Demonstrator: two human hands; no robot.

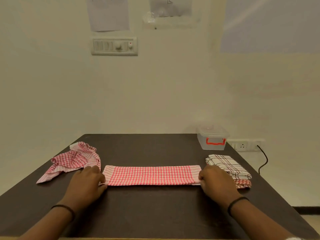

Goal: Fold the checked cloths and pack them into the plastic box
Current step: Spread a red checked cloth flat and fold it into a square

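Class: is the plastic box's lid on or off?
On. The clear lid sits atop the plastic box, above its red handle; no cloths show inside.

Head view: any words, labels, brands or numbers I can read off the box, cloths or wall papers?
None can be read.
plastic box: no label shows, only an orange handle.
wall papers: faint marks, too blurred to read.
second sheet: part of a line drawing, no readable text.
switch panel: no lettering visible.
strip cloth, folded stack: checks only.

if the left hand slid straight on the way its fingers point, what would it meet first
The left hand points forward and a little right, gripping the end of the folded strip. It would likely run first into that strip, though its exact heading is unclear.
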